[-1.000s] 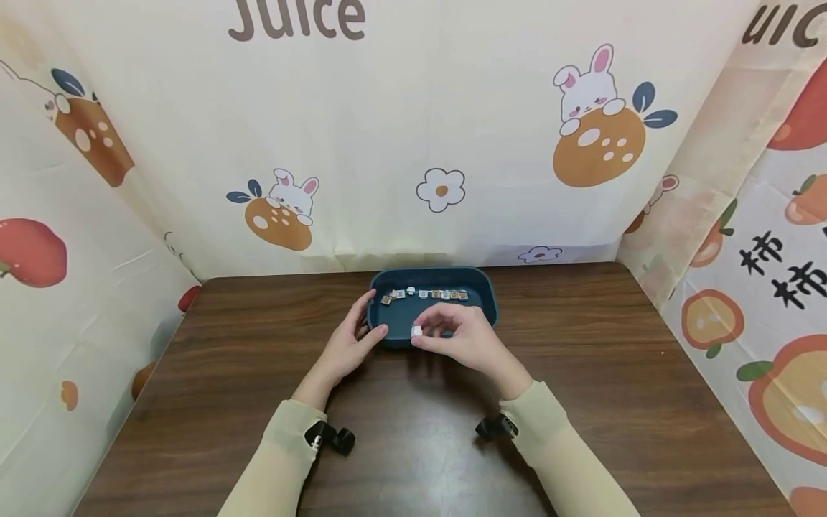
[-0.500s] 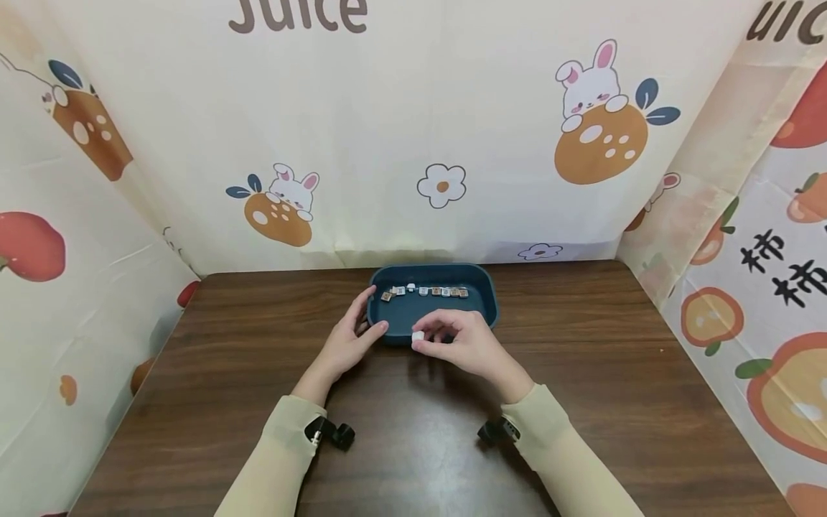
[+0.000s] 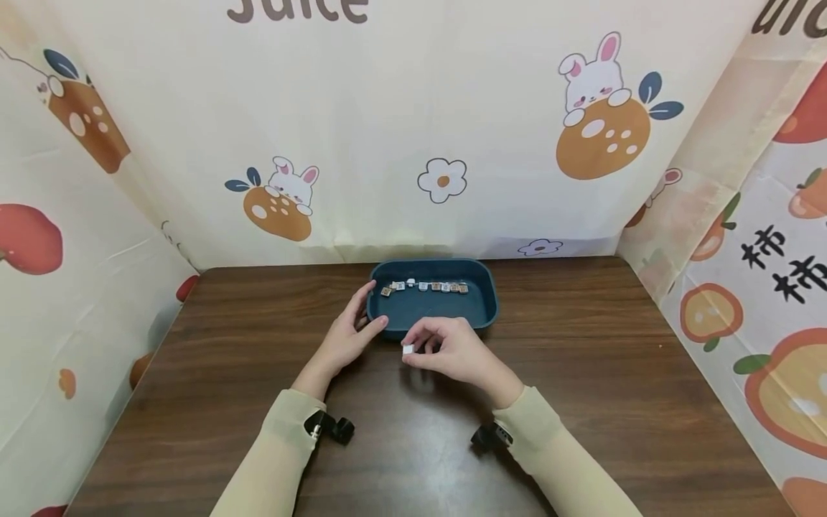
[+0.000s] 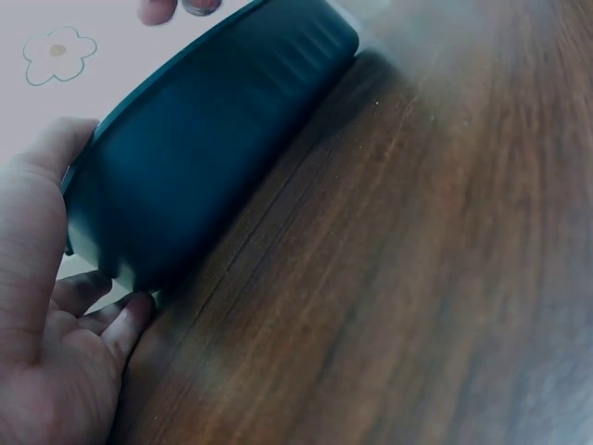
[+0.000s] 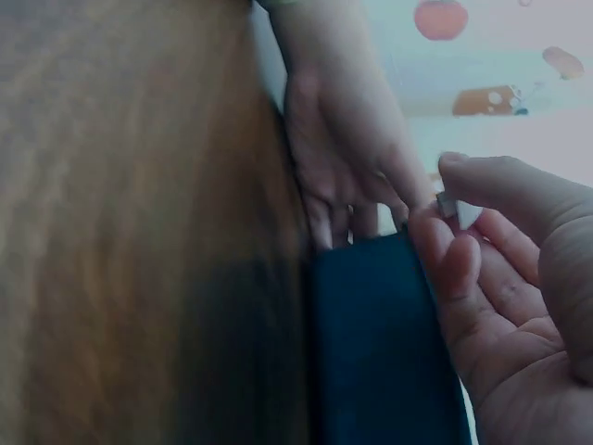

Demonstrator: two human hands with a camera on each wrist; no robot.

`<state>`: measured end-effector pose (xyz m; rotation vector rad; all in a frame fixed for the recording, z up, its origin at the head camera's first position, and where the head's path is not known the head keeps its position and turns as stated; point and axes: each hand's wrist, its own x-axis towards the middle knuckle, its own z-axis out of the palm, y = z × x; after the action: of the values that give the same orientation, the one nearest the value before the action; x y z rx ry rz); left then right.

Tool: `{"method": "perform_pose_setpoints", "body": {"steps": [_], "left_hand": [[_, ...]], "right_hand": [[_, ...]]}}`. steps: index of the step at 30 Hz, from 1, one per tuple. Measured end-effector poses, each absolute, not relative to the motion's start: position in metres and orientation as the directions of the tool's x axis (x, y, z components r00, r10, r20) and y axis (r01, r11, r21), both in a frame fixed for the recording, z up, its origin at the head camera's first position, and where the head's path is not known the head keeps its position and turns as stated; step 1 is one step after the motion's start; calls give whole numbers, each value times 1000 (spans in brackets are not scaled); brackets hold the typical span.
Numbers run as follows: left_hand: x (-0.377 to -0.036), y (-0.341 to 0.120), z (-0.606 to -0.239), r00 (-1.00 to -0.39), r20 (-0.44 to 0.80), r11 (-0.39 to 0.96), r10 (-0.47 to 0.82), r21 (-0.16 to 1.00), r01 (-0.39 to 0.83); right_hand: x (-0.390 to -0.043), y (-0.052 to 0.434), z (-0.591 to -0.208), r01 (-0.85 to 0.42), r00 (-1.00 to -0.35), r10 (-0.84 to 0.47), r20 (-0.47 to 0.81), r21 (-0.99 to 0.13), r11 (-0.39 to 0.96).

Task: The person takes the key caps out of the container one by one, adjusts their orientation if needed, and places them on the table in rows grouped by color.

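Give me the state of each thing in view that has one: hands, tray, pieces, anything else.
Tray: upright, flat on the table
Small pieces: inside the tray, in a loose, gapped row toward its far side
White piece: pinched, held off the table
Right hand: pinching the white piece
Left hand: holding the tray at its left end
Printed cloth: hanging behind the table

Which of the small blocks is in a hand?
The white block pinched in the right hand; the other blocks lie inside the dark blue tray.
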<state>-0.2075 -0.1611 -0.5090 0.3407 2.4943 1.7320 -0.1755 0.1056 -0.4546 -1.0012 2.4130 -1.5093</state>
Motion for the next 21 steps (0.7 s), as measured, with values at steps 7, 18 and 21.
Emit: {"method": "perform_pose_setpoints", "body": {"steps": [7, 18, 21], "left_hand": [[-210, -163, -512, -965, 79, 322, 250, 933, 159], [-210, -164, -512, -964, 80, 321, 254, 933, 161], [-210, -164, -512, -965, 78, 320, 252, 934, 159]], "right_hand": [[-171, 90, -469, -405, -744, -661, 100, -853, 328], [-171, 82, -492, -381, -797, -595, 99, -847, 370], [-171, 79, -497, -404, -815, -565, 130, -827, 392]]}}
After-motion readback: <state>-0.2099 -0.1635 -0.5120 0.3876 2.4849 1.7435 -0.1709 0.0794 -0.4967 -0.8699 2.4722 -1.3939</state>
